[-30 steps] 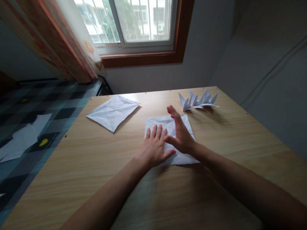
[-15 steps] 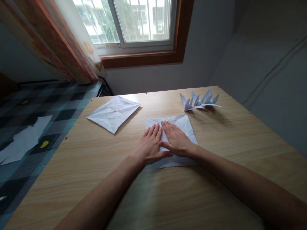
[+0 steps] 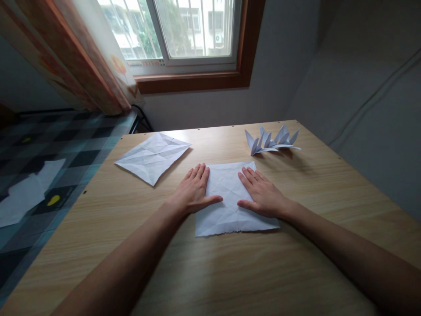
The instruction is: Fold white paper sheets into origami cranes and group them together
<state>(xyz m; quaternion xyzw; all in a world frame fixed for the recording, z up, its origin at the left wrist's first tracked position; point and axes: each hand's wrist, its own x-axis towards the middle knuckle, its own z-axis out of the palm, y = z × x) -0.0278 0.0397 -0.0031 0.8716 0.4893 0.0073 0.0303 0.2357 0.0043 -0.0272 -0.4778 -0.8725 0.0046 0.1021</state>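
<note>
White sheet (image 3: 230,186) flat between left hand (image 3: 194,191) and right hand (image 3: 263,195)

The white sheet lies on the table (image 3: 329,197), directly between the two hands — the left one covers part of its left edge, the right one part of its right edge. Neither is clearly nearer; the thumbs point inward over the paper, their tips apart, with the middle of the sheet showing in the gap. Each grip is flattened out, palm down with fingers straight, and grasps nothing. The palms hide the paper beneath, so how firmly they press is hard to judge.

The sheet looks close to square, with no evident long axis. Faint creases cross its middle, some on the diagonal, and its near edge is ragged, with a small nick about halfway along. The far edge looks straighter.

Beyond the left hand lies a second creased sheet (image 3: 153,156), one corner pointing toward the person. Past the right hand, well apart from the paper, stand folded paper figures (image 3: 272,142) — their pointed tips turned upward.
</note>
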